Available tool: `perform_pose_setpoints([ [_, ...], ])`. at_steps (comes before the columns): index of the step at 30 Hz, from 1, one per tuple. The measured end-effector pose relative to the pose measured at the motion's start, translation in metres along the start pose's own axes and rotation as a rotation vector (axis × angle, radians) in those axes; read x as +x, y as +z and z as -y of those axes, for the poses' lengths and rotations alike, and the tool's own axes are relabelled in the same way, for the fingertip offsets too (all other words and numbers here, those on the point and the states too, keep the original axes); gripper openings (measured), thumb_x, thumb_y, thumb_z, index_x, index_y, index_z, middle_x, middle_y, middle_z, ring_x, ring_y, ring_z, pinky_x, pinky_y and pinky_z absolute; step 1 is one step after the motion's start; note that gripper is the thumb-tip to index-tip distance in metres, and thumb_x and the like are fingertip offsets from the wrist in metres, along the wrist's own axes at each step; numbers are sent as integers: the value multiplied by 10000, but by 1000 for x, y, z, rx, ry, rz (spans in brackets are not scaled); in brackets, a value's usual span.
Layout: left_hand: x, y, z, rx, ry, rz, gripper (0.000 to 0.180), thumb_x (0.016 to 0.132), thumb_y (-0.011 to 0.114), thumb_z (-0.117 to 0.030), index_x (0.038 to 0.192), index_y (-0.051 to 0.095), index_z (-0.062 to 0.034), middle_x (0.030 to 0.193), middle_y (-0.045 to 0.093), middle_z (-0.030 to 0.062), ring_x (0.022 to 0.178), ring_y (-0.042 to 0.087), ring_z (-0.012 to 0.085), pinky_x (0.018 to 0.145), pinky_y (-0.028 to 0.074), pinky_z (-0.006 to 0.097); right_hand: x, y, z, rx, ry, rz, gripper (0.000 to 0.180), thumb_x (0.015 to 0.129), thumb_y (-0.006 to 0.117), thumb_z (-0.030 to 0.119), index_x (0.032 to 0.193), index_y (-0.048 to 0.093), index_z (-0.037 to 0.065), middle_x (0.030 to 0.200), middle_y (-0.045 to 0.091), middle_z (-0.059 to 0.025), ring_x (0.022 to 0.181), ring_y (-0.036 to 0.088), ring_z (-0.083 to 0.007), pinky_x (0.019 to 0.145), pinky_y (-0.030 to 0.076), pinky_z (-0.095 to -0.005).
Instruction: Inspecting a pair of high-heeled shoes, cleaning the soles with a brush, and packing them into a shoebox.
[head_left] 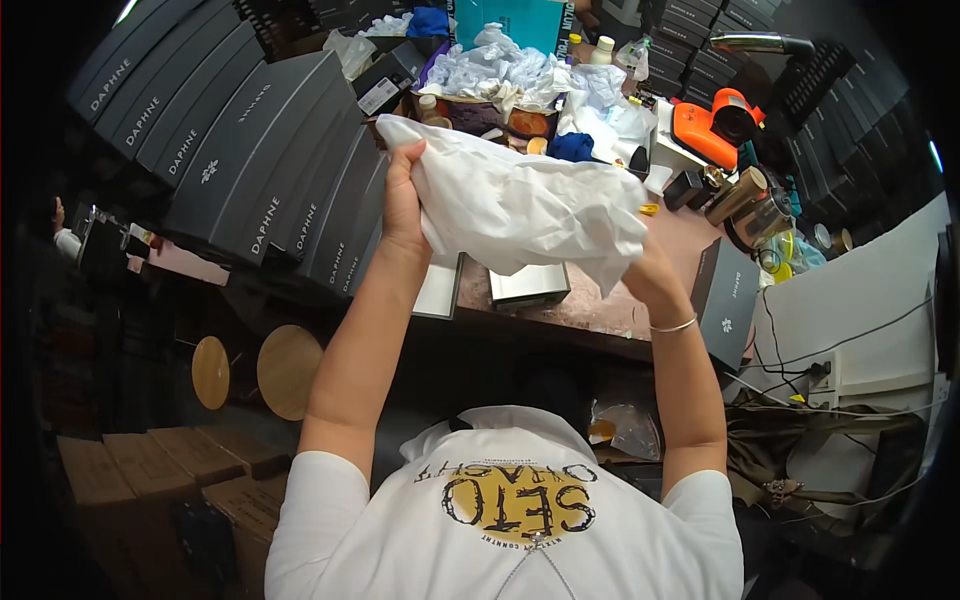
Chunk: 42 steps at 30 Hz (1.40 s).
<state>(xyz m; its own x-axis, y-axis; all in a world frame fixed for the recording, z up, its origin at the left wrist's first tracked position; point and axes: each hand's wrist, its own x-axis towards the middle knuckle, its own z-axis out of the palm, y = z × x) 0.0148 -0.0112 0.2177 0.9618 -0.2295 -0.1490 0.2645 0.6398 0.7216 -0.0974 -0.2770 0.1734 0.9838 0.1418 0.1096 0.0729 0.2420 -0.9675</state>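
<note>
White crinkled wrap [530,205] is hanging above the worktop [612,310], left hand [403,200] gripping one end, right hand [655,275], partly hidden, gripping the other. Seemingly straightening it; next move is probably calling for even two-handed tension. Behind, crumpled white wrappings [495,70] are lying heaped.

A table [610,308] with a mottled pinkish top carries a white-lined open box [435,288] by its front edge and a black-sided box [528,284] just right of that; a dark grey shoebox [728,300] stands at the front right corner, a glass jug [768,218] near the right edge, and stacked dark grey shoeboxes [285,165] along the left edge
</note>
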Motion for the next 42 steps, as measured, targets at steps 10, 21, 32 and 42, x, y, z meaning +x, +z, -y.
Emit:
perform_pose_setpoints([
  [10,-53,22,-8,497,58,406,647,833,672,-379,1293,411,-7,1138,578,112,982,600,179,844,507,316,-40,40,-6,336,-231,-314,528,898,597,327,1329,433,70,1231,537,-67,1082,531,-182,937,440,-332],
  [21,44,-38,-1,378,466,-13,203,905,525,-122,1064,586,-11,987,614,89,833,607,168,766,505,283,-66,-59,20,-149,205,-289,466,836,659,200,1213,506,-28,1055,612,-147,880,627,-186,692,548,-285],
  [32,63,-81,198,2042,-376,787,419,804,605,-360,1077,636,-43,1119,617,162,1115,553,289,1049,223,573,3,-74,-41,-582,-77,-465,495,718,784,149,1145,572,17,993,582,-113,897,579,-198,793,473,-298],
  [42,39,-42,180,-354,-478,-220,750,882,341,-682,1238,459,-32,1023,568,138,879,584,245,838,497,425,46,-42,-14,-362,382,287,480,759,766,223,1149,578,16,991,615,-104,741,627,-170,707,513,-319],
])
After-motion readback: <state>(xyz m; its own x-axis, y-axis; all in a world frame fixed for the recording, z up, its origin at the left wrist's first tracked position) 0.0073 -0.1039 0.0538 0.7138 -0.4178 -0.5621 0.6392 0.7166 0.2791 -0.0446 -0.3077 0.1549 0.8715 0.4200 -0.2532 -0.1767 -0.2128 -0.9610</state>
